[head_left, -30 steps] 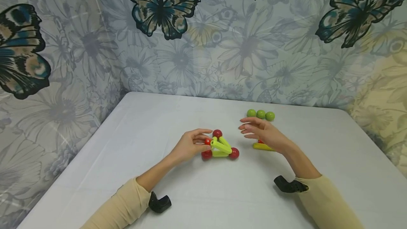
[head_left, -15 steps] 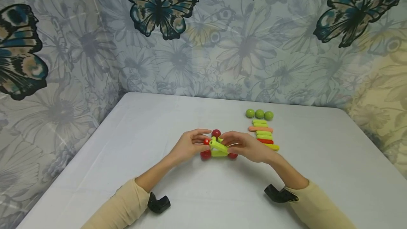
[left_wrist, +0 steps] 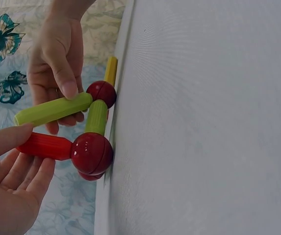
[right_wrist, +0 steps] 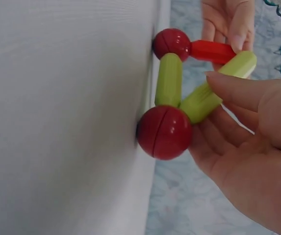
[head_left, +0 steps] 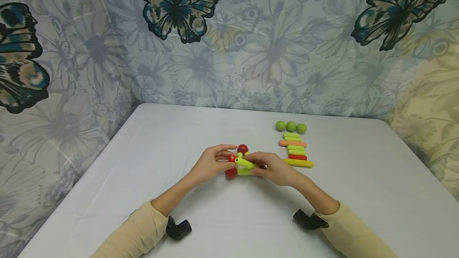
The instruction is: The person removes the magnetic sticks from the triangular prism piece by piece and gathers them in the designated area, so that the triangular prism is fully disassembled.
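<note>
A frame of dark red balls (left_wrist: 92,152) joined by lime-green rods stands on the white table. My left hand (head_left: 210,163) pinches a red rod (left_wrist: 46,146) that rises from the near-left ball. With thumb and fingers, my right hand (head_left: 275,168) holds a slanting lime-green rod (right_wrist: 211,93), whose lower end meets the near-right ball (right_wrist: 165,132). The upper ends of the two rods come close together between my hands. Another lime-green rod (right_wrist: 169,81) lies low between the two near balls. The far ball (head_left: 242,149) shows behind; in the head view my right fingers hide most of the near-right ball.
Right of the frame lies a column of loose rods: lime-green ones (head_left: 296,150), an orange one (head_left: 292,143), a red one (head_left: 297,157) and a yellow one (head_left: 298,163). Behind them are three green balls (head_left: 291,126). Butterfly-patterned cloth (head_left: 201,67) hangs behind the white table (head_left: 186,130).
My right hand has come left from over the loose rods and taken hold of the slanting lime-green rod. The left hand keeps its grip on the red rod. The head view has shifted slightly.
</note>
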Demonstrator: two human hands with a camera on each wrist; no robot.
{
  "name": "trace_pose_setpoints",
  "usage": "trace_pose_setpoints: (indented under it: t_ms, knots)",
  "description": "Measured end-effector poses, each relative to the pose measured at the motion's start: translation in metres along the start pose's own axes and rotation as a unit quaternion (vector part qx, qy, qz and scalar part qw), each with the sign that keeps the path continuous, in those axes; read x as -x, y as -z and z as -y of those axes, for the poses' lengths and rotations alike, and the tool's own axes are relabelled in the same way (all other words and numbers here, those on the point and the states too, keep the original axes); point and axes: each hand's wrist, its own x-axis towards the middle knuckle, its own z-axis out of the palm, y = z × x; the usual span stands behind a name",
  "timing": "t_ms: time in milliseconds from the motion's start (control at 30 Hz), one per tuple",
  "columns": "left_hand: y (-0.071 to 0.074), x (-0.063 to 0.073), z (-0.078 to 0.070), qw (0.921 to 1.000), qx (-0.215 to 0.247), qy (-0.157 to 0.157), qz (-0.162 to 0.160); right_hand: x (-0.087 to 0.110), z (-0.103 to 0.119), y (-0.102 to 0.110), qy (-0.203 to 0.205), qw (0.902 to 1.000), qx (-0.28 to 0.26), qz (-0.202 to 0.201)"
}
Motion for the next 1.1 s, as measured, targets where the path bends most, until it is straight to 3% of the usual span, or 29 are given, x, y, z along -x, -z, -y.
trace_pose_setpoints:
  t_ms: [533, 800, 1100]
  knots:
    - [0.0, 0.001, 0.001, 0.9999, -0.009, 0.007, 0.002, -0.002, -0.003, -0.003, 0.0, 0.9995, 0.001, -0.03]
    - [0.001, 0.011, -0.029, 0.9998, -0.012, 0.016, 0.007, -0.002, -0.005, -0.004, 0.006, 0.9977, -0.005, -0.067]
    - [0.001, 0.011, -0.029, 0.9997, -0.012, 0.019, 0.006, -0.002, -0.005, -0.004, 0.004, 0.997, -0.016, -0.075]
